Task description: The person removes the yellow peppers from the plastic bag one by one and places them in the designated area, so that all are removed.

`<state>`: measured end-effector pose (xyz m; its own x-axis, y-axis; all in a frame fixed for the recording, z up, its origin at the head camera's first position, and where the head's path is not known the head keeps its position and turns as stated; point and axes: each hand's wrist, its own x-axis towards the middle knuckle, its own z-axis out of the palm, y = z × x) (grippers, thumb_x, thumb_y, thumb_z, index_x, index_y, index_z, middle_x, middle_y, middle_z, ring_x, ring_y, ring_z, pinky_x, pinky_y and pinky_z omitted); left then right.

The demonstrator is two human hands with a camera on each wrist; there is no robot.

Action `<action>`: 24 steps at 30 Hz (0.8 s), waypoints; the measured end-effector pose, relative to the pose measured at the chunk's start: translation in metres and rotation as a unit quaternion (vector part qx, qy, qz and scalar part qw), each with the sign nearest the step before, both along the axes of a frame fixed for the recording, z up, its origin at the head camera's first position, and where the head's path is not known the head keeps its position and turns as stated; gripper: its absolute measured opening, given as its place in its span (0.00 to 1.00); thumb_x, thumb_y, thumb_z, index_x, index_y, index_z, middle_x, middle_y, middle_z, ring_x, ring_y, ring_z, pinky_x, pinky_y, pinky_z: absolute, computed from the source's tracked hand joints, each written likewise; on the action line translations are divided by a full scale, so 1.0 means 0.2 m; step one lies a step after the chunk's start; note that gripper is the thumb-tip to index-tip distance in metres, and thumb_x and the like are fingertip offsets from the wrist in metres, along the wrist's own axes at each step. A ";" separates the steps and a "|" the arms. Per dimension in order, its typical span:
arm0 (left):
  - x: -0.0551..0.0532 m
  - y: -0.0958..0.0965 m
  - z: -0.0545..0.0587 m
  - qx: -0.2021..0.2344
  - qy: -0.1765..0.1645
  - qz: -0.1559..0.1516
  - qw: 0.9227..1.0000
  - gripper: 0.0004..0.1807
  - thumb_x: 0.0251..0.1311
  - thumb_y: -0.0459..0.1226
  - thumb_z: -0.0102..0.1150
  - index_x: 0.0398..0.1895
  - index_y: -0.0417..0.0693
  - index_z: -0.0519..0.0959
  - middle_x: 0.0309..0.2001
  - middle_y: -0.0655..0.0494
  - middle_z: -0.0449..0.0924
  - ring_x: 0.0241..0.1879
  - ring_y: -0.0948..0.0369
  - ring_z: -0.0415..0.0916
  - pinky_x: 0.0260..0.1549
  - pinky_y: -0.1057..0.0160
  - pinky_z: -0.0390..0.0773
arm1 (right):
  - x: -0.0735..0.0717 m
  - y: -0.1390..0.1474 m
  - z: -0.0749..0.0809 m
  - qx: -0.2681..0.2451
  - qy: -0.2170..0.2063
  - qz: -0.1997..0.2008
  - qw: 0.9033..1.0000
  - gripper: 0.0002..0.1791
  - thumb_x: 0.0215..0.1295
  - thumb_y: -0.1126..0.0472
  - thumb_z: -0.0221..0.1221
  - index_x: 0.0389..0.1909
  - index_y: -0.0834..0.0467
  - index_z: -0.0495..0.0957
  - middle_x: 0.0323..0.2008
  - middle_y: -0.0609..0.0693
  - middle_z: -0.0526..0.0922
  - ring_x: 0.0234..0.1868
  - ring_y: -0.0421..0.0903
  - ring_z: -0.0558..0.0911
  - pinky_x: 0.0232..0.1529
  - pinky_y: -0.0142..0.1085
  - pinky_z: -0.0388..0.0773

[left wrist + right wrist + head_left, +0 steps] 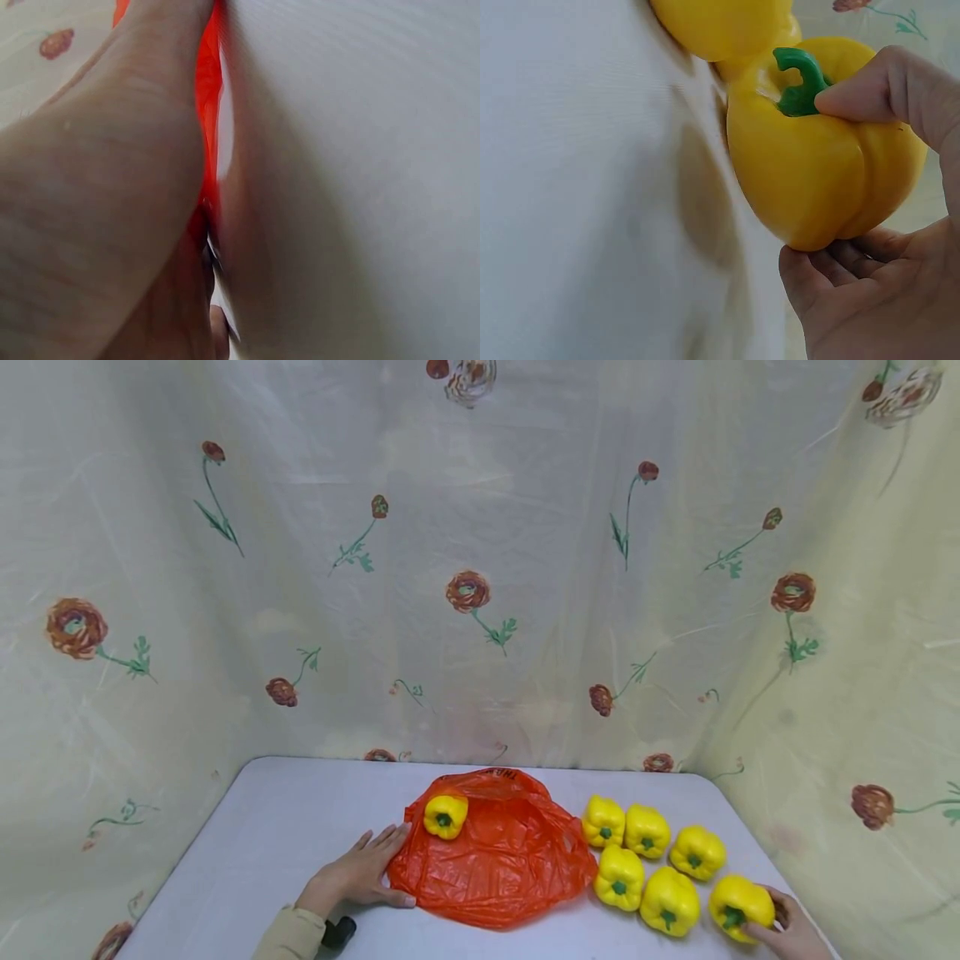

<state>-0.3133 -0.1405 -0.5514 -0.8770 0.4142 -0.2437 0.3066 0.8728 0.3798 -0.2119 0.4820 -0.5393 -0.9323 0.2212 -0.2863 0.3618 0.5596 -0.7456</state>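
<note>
In the head view my right hand (787,927) grips a yellow bell pepper (742,906) at the right end of the pepper group. The right wrist view shows the thumb by the green stem (802,94) and the fingers (806,281) curled under the far end of the pepper (810,172). My left hand (367,868) rests with fingers spread on the left edge of a red plastic bag (487,868). The bag lies flat on the white table (300,810), and one yellow bell pepper (446,817) sits at its upper left part.
Several more yellow bell peppers (670,900) stand grouped right of the bag, close to its right edge. A flower-patterned curtain (525,610) hangs behind and beside the table. A black band (339,933) is on the left wrist, below a beige sleeve (288,935).
</note>
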 end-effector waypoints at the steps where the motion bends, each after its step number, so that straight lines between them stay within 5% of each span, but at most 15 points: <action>1: 0.00 0.00 0.00 0.000 0.000 0.000 1.000 0.66 0.39 0.73 0.62 0.77 0.50 0.47 0.77 0.52 0.50 0.77 0.51 0.44 0.74 0.42 0.42 | -0.01 0.00 -0.02 -0.008 0.000 -0.001 1.000 0.57 0.59 0.51 0.66 0.67 0.81 0.37 0.64 0.80 0.47 0.64 0.75 0.54 0.67 0.66 0.52; 9: 0.00 0.00 -0.01 0.002 0.001 0.005 1.000 0.66 0.38 0.73 0.62 0.77 0.50 0.48 0.77 0.52 0.50 0.77 0.51 0.44 0.74 0.42 0.42 | -0.08 0.04 -0.13 -0.029 -0.027 -0.002 0.999 0.61 0.56 0.50 0.68 0.69 0.78 0.34 0.66 0.79 0.44 0.67 0.76 0.49 0.69 0.64 0.51; 24: -0.01 0.00 -0.02 -0.003 0.004 0.008 1.000 0.66 0.38 0.73 0.61 0.77 0.50 0.48 0.77 0.53 0.51 0.76 0.51 0.44 0.74 0.41 0.43 | -0.14 0.08 -0.20 -0.024 -0.052 0.005 0.998 0.71 0.43 0.37 0.71 0.69 0.77 0.39 0.65 0.79 0.47 0.67 0.76 0.50 0.67 0.63 0.58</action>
